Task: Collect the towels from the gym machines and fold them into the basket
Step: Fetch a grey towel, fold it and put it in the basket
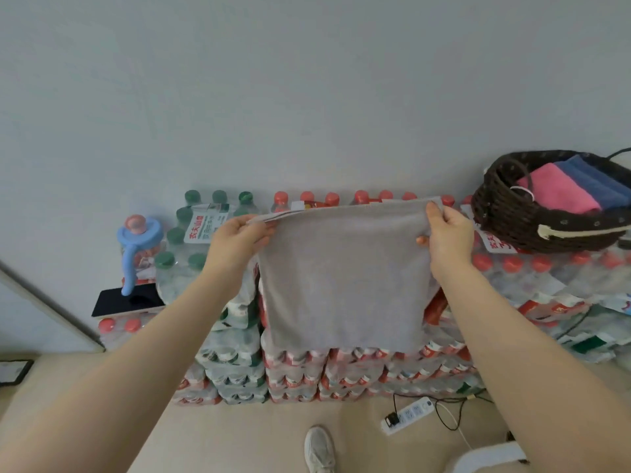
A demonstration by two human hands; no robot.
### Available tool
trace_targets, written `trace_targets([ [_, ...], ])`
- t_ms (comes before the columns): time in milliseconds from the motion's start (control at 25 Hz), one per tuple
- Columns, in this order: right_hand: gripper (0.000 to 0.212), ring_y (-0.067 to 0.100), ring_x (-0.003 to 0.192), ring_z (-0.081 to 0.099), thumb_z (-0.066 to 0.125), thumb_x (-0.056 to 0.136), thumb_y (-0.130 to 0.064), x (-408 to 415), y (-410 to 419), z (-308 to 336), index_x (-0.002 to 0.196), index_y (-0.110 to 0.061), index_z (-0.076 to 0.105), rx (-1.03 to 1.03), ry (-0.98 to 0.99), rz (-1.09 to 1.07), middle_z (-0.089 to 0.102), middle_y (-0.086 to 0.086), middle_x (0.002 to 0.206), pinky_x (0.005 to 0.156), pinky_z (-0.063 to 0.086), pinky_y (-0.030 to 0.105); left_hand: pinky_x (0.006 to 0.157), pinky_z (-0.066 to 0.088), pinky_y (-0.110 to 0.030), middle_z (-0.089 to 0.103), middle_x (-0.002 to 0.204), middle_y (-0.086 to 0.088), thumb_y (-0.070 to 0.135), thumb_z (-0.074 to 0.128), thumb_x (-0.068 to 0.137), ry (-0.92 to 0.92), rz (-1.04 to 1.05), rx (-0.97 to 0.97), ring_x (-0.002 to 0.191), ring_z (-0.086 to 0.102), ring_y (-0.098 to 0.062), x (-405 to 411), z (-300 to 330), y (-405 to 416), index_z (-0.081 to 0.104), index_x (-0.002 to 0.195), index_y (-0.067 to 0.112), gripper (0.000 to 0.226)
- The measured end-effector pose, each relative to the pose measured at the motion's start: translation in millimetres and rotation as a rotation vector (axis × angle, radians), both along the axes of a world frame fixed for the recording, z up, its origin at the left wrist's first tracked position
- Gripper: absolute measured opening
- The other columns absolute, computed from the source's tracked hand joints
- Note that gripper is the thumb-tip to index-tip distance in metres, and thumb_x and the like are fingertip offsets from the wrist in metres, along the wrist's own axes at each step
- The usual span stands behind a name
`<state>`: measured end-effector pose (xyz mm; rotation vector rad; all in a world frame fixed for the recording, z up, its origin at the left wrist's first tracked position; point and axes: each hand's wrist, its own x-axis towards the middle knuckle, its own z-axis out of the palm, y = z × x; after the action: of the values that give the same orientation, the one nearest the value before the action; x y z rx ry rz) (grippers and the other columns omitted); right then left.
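Now, hands: left hand [239,235] and right hand [447,230] pinch grey towel [345,281] top corners, hanging mid-air.
Done: pink towel [560,194], blue towel [594,180] folded in basket [519,223].
Left: fold grey, add.

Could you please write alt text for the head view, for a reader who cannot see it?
Both hands, left hand and right hand, hold a grey towel up by its top corners over stacked packs of water bottles. A dark basket on the right holds a pink towel and a blue towel.

Basket [532,230] right of towel [345,281]
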<state>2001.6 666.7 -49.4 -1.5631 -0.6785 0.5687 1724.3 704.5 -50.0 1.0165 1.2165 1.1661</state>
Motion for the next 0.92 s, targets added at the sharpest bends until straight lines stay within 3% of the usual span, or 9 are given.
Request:
trace_targets([
  [80, 0.039, 0.009, 0.050, 0.041, 0.052, 0.093, -0.018, 16.0, 40.4, 4.1, 0.056, -0.017, 0.042, 0.006, 0.016, -0.035, 0.037, 0.001, 0.057, 0.056, 0.052, 0.029, 0.082, 0.053, -0.021, 0.069, 0.090, -0.002, -0.005, 0.049, 0.086, 0.068, -0.043, 0.027, 0.086, 0.067, -0.009, 15.5, -0.2, 34.8, 0.059, 0.096, 0.009, 0.019],
  [240, 0.044, 0.008, 0.049, 0.030, 0.055, 0.091, -0.014, 41.3, 100.6, -7.8, 0.052, -0.013, 0.033, -0.043, -0.035, -0.044, 0.025, 0.001, 0.055, 0.056, 0.056, 0.029, 0.052, 0.053, -0.012, 0.066, 0.077, -0.007, 0.008, 0.052, 0.092, 0.091, 0.047, -0.039, 0.053, 0.066, -0.002, 42.5, -6.6, 91.3, 0.056, 0.081, 0.008, 0.012],
  [360, 0.038, 0.017, 0.053, 0.038, 0.060, 0.086, -0.020, 56.7, 133.6, -24.8, 0.055, -0.002, 0.046, -0.182, -0.124, -0.080, 0.035, 0.007, 0.054, 0.067, 0.055, 0.055, 0.048, 0.052, -0.012, 0.065, 0.070, -0.007, 0.013, 0.053, 0.092, 0.117, 0.124, -0.087, 0.047, 0.064, -0.003, 58.5, -19.5, 129.2, 0.057, 0.074, 0.010, 0.019],
  [480, 0.037, 0.022, 0.059, 0.035, 0.061, 0.081, -0.026, 71.4, 162.7, -40.9, 0.051, -0.013, 0.043, -0.267, -0.177, -0.119, 0.034, 0.008, 0.053, 0.070, 0.048, 0.066, 0.053, 0.055, -0.015, 0.066, 0.060, -0.002, 0.016, 0.056, 0.090, 0.200, 0.143, -0.103, 0.048, 0.063, -0.005, 69.5, -29.9, 163.0, 0.060, 0.069, 0.010, 0.022],
  [600, 0.024, 0.024, 0.067, 0.045, 0.054, 0.088, -0.025, 67.0, 171.6, -43.3, 0.069, -0.012, 0.060, -0.266, -0.214, -0.086, 0.054, 0.015, 0.067, 0.085, 0.050, 0.050, 0.068, 0.057, -0.022, 0.067, 0.068, -0.005, 0.014, 0.053, 0.091, 0.229, 0.143, -0.132, 0.059, 0.064, -0.010, 74.9, -37.9, 183.3, 0.063, 0.086, 0.004, 0.015],
  [640, 0.020, 0.024, 0.083, 0.055, 0.049, 0.093, -0.022, 62.5, 169.8, -45.8, 0.093, -0.009, 0.065, -0.268, -0.229, -0.060, 0.065, 0.015, 0.091, 0.089, 0.046, 0.037, 0.074, 0.055, -0.025, 0.067, 0.077, -0.005, 0.014, 0.051, 0.091, 0.246, 0.135, -0.141, 0.066, 0.063, -0.011, 75.3, -39.5, 184.6, 0.060, 0.106, 0.002, 0.021],
  [720, 0.036, 0.021, 0.120, 0.051, 0.044, 0.096, -0.019, 52.8, 155.9, -52.1, 0.129, -0.007, 0.048, -0.260, -0.261, 0.019, 0.054, 0.009, 0.133, 0.102, 0.035, 0.027, 0.085, 0.046, -0.028, 0.061, 0.105, -0.002, 0.016, 0.047, 0.092, 0.362, 0.043, -0.112, 0.087, 0.059, -0.013, 72.0, -42.5, 171.9, 0.033, 0.140, 0.009, 0.050],
  [800, 0.034, 0.023, 0.124, 0.048, 0.045, 0.094, -0.014, 43.6, 132.6, -58.4, 0.127, -0.006, 0.051, -0.234, -0.393, 0.130, 0.052, 0.010, 0.134, 0.102, 0.034, 0.024, 0.096, 0.038, -0.027, 0.051, 0.129, 0.001, 0.018, 0.047, 0.093, 0.480, -0.050, -0.041, 0.114, 0.051, -0.014, 66.9, -44.9, 143.7, 0.027, 0.144, 0.016, 0.055],
  [920, 0.022, 0.024, 0.112, 0.053, 0.046, 0.092, -0.006, 35.6, 92.5, -70.7, 0.106, -0.005, 0.063, -0.253, -0.519, 0.210, 0.059, 0.011, 0.117, 0.093, 0.036, 0.022, 0.095, 0.045, -0.032, 0.060, 0.119, 0.002, 0.019, 0.047, 0.092, 0.492, -0.007, -0.028, 0.108, 0.056, -0.017, 51.2, -55.2, 90.3, 0.053, 0.123, 0.018, 0.032],
])
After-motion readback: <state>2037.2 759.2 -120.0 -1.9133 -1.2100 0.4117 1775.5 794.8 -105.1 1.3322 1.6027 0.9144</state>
